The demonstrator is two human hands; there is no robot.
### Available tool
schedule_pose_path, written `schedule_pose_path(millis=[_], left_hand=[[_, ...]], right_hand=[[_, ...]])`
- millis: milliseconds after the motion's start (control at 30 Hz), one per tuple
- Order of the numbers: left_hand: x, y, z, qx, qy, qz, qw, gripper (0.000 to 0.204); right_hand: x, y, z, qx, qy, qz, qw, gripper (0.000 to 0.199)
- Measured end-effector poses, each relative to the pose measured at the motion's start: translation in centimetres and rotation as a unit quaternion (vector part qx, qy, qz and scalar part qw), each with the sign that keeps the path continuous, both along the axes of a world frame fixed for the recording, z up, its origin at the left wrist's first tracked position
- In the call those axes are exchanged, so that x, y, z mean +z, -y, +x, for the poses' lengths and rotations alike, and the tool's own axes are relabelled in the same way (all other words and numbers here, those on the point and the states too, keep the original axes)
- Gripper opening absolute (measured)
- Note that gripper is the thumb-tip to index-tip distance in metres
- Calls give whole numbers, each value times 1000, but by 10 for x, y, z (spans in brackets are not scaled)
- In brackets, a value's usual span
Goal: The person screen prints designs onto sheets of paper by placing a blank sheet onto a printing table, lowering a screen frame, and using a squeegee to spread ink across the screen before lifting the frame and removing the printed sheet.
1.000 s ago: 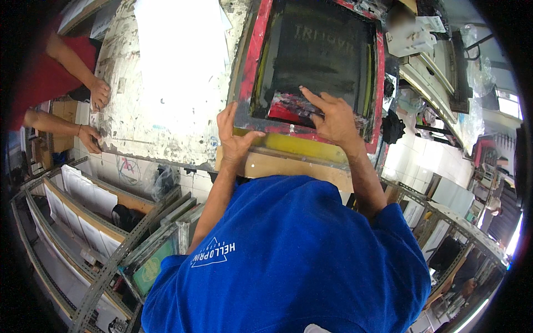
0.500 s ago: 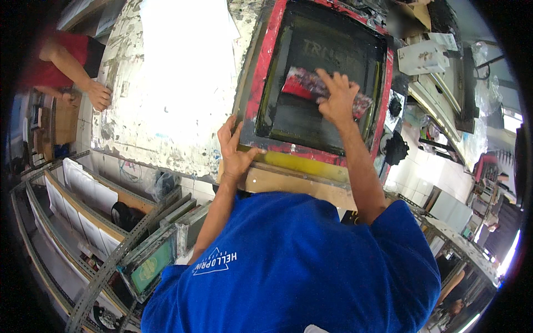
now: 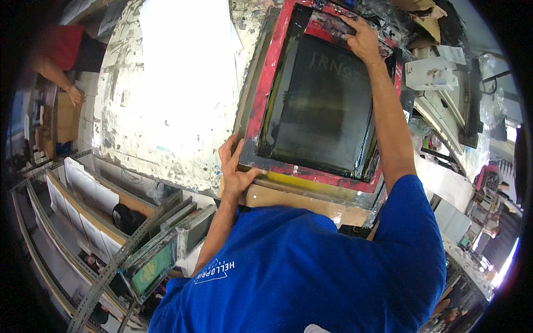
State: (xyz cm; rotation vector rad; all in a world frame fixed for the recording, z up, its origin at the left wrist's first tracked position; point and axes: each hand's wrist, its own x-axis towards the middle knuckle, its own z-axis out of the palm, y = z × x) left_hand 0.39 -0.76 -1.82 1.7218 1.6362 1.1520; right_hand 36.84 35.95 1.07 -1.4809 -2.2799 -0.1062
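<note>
Upper right: squeegee (image 3: 324, 26) is gripped by right hand (image 3: 363, 41). Centre: red frame (image 3: 270, 72) is touched by loosely spread left hand (image 3: 235, 175).

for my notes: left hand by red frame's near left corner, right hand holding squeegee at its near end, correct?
Not the near end: the head view shows the right hand holding the squeegee at the far end of the red frame. The rest stands.

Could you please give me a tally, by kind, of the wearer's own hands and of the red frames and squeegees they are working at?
Left hand and right hand: 2
Red frame: 1
Squeegee under the right hand: 1
Total: 4
</note>
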Motion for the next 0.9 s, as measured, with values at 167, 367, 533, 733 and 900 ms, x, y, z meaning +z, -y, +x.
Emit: schedule_pose_path(millis=[167, 367, 533, 733, 900], left_hand=[[-7, 4, -2, 3, 9, 4, 1000, 102], [-8, 7, 1, -9, 36, -24, 999, 102], [2, 8, 5, 8, 116, -18, 993, 100], [43, -9, 13, 10, 195, 61, 979, 88], [116, -39, 37, 40, 297, 70, 952, 90]], right_hand=[[11, 5, -7, 25, 9, 23, 999, 63], [10, 75, -21, -20, -4, 21, 1000, 58], [46, 183, -51, -31, -10, -23, 999, 53], [147, 317, -81, -18, -22, -123, 992, 55], [216, 333, -87, -11, -10, -13, 1000, 62]])
